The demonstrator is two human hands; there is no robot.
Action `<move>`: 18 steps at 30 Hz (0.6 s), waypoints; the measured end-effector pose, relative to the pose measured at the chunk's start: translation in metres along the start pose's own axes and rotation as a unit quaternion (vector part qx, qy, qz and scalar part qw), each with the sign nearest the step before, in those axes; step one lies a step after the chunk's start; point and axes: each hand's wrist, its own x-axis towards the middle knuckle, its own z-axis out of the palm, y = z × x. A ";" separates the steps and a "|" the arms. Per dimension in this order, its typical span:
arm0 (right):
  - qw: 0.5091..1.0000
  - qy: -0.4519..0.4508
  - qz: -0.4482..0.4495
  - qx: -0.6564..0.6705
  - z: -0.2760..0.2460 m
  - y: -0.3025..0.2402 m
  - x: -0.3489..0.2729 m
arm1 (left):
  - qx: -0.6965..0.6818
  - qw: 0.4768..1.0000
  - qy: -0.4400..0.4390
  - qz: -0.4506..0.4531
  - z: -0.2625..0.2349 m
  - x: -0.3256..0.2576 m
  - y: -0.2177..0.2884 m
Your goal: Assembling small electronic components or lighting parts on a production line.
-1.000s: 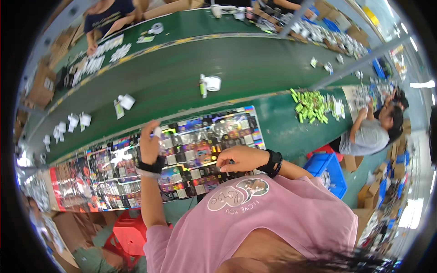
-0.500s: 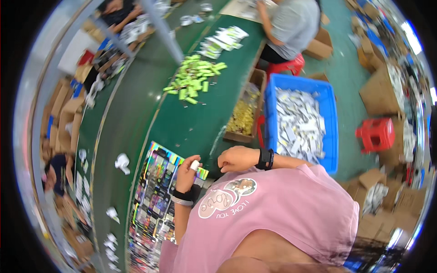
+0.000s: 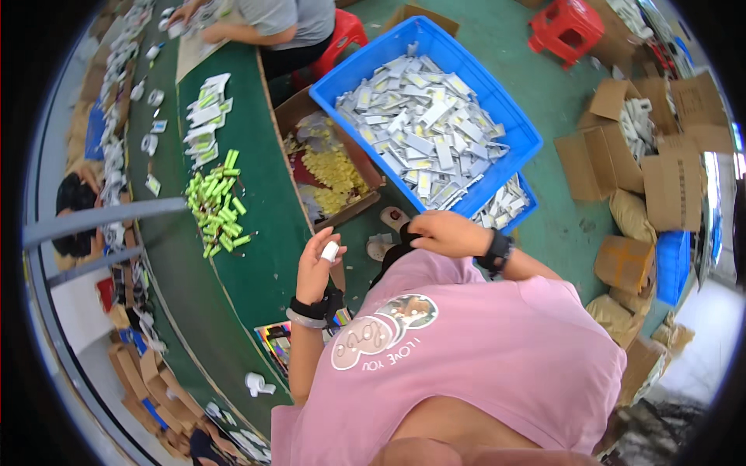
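White pieces (image 3: pixel 439 144) are filling the blue bin (image 3: pixel 517 159) near the right hand (image 3: pixel 452 234), whose curled fingers' grip cannot be determined, while green cylinders (image 3: pixel 220 206) are lying loose on the worktop (image 3: pixel 268 256) and the left hand (image 3: pixel 314 270) is hovering, fingers loosely parted.

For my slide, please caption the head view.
Left hand by a green worktable, right hand near a blue bin of white parts.

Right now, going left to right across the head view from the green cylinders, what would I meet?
Pile of green cylinders, left hand, right hand, unoccupied red stool, small blue crate among the boxes.
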 end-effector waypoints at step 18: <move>0.772 0.274 0.471 0.328 -0.105 0.249 0.061 | 0.051 0.980 -0.093 -0.168 0.174 0.306 0.004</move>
